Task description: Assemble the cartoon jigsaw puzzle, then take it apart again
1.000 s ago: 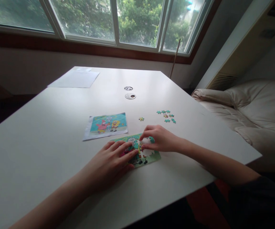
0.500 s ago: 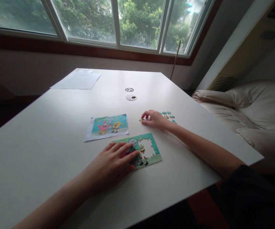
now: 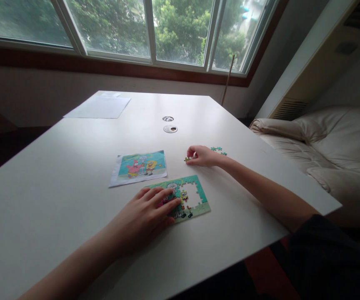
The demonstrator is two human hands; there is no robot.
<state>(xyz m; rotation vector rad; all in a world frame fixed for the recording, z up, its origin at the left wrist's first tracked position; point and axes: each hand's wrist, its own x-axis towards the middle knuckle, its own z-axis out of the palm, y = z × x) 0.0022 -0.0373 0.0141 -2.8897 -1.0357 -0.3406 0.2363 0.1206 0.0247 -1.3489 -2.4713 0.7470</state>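
Observation:
A partly filled jigsaw puzzle (image 3: 202, 205) lies on the white table, with a gap in its right half where bare white shows. My left hand (image 3: 153, 206) rests flat on the puzzle's left part, fingers spread, hiding much of the picture there. Beyond the puzzle, my right hand (image 3: 200, 156) pinches a small puzzle piece (image 3: 186, 160) between thumb and fingers, close to the tabletop. Several loose teal pieces (image 3: 217, 148) lie just behind that hand, partly covered by it. A cartoon picture sheet (image 3: 142, 166) lies left of my right hand, behind the puzzle.
Two round openings or discs (image 3: 170, 129) sit farther back on the white table (image 3: 58, 175). White paper (image 3: 97, 107) lies at the far left corner. A cream sofa (image 3: 339, 146) stands to the right, and a thin stick (image 3: 228, 79) leans near the window.
My right hand's fingers have closed on the puzzle piece, and the hand covers more of the loose pieces. My left hand stays on the puzzle. The view has shifted slightly.

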